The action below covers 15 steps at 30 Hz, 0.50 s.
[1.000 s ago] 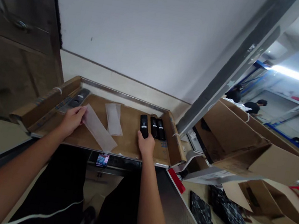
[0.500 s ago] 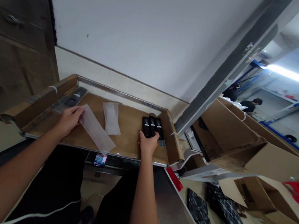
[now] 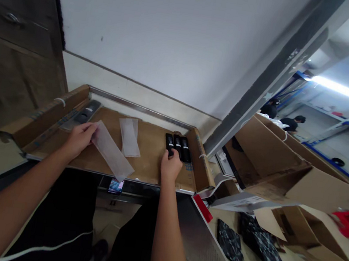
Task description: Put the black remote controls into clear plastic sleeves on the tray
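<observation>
My left hand [image 3: 79, 138] pinches the upper end of a narrow translucent plastic sleeve [image 3: 113, 152], which slants down across the front of the cardboard-lined tray [image 3: 147, 168]. Two more flat sleeves [image 3: 130, 138] overlap in the tray's middle. At the right side, several slim black devices [image 3: 186, 151] shaped like remote controls lie side by side, each with a small white label. My right hand [image 3: 171, 165] has its thumb and fingers closed on the near end of the leftmost black device [image 3: 169, 141]. Another device in a clear sleeve [image 3: 88, 111] lies in the far left corner.
Cardboard walls [image 3: 201, 157] edge the tray at both sides. A lit phone [image 3: 115, 186] sits just below the front edge. To the right stand a large open carton [image 3: 276, 157], a grey pillar [image 3: 268, 83] and dark patterned bags [image 3: 231, 244] on the floor. People work far behind.
My right hand has shifted slightly left, from across the black devices to the leftmost one, which now sits slightly apart from the others. My left hand keeps its sleeve almost still.
</observation>
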{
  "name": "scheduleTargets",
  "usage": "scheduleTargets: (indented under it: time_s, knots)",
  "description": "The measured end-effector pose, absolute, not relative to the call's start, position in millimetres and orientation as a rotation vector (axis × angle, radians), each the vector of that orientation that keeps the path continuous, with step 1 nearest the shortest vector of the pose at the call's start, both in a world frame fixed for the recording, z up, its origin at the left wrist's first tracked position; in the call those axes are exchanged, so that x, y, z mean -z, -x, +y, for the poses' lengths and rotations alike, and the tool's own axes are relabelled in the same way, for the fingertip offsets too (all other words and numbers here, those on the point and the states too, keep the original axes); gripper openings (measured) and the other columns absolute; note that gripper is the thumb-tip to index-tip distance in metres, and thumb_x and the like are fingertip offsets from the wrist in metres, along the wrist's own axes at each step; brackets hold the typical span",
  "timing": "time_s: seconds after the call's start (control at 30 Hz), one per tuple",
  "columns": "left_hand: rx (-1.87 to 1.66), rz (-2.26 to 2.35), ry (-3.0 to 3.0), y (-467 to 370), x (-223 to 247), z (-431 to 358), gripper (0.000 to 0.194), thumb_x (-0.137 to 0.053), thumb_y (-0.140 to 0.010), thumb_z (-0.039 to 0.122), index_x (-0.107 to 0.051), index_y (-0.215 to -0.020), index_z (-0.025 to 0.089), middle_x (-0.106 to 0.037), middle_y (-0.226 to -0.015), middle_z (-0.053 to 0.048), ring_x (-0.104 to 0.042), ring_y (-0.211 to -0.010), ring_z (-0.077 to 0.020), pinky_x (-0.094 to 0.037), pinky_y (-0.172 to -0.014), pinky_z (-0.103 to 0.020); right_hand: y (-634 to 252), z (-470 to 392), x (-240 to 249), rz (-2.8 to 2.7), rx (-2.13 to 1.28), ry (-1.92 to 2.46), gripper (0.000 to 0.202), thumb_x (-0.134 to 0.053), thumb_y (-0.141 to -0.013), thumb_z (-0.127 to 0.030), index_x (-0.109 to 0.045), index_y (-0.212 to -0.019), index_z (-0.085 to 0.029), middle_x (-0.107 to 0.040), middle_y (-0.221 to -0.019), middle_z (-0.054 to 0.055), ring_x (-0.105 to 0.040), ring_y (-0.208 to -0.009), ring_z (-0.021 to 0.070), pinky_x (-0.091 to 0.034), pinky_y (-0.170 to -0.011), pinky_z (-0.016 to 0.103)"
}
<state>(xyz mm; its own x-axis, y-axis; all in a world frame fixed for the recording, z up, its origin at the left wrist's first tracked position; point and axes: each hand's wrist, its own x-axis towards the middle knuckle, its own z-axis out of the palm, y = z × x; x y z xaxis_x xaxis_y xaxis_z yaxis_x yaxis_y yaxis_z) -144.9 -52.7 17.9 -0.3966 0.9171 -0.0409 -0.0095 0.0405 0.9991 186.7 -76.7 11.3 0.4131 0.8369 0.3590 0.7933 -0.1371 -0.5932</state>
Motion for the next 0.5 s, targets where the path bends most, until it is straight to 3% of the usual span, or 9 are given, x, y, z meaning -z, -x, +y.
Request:
scheduleTargets:
  time_s: [0.17,0.43,0.5]
  knots:
    - [-1.457,1.515,-0.949,146,-16,-51,0.023,-0.067,-0.077,0.044,-0.069,-0.082,0.021,-0.06,-0.069,0.001,-0.053,-0.058,-0.0145,-0.044,-0.048,-0.022,-173,-64,-9,-1.87,0.282,1.84,0.029,-0.052,-0.097,-0.032,-0.074,-0.106,-0.016,-0.064,-0.123,0.019,-0.049,-0.119,0.0345,-0.035,-0.1,0.048]
    - [-1.445,1.554,-0.973,145,-17,-50,0.026,-0.067,-0.075,0.047,-0.068,-0.079,0.021,-0.06,-0.066,0.001,-0.051,-0.055,-0.0149,-0.041,-0.046,-0.023,-172,-43,-2,-1.83,0.288,1.889,0.034,-0.05,-0.096,-0.027,-0.07,-0.114,-0.007,-0.063,-0.131,0.021,-0.034,-0.138,0.0398,-0.017,-0.116,0.056]
    - [-1.443,1.556,-1.003,146,-16,-50,0.03,-0.066,-0.075,0.051,-0.067,-0.079,0.021,-0.06,-0.065,0.0,-0.051,-0.054,-0.0151,-0.041,-0.045,-0.024,-172,-47,-5,-1.809,0.281,1.839,0.031,-0.048,-0.096,-0.024,-0.071,-0.109,-0.008,-0.066,-0.124,0.021,-0.038,-0.136,0.038,-0.02,-0.115,0.054]
